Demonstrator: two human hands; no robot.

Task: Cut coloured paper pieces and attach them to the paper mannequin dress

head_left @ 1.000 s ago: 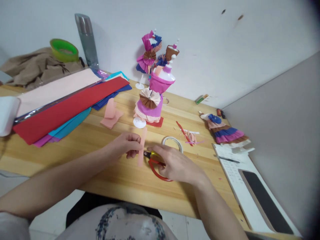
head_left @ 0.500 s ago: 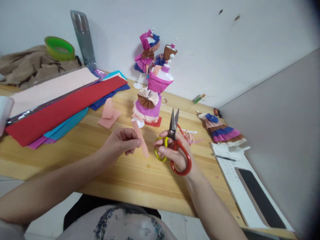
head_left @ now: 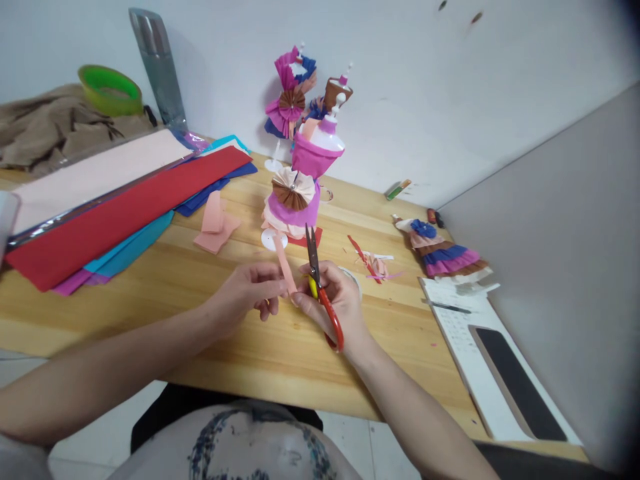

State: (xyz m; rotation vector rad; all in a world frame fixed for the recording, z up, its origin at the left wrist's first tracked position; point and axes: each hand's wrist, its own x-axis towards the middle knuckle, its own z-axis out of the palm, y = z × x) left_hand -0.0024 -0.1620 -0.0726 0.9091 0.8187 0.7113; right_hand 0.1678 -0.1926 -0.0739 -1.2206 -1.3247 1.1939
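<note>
A narrow peach paper strip (head_left: 284, 261) is pinched in my left hand (head_left: 255, 290) over the middle of the table. My right hand (head_left: 335, 303) is closed around a pair of scissors (head_left: 330, 313) with red and yellow handles, its dark blades pointing away from me and nearly together. The thumb of that hand meets the strip's near end. Just beyond stands a small mannequin (head_left: 320, 150) in a magenta and purple paper dress with a pleated rosette. Folded peach paper pieces (head_left: 216, 230) lie to the left of it.
Red crepe paper (head_left: 135, 207) and other coloured sheets cover the left side, with a grey bottle (head_left: 159, 70) and green tape roll (head_left: 111, 91) behind. Paper scraps (head_left: 377, 263), a striped paper dress (head_left: 445, 253) and a phone (head_left: 517, 380) on white paper are at right.
My right hand has moved left with the scissors, bringing its thumb to the paper strip. The scissors have turned and their blades have come closer together.
</note>
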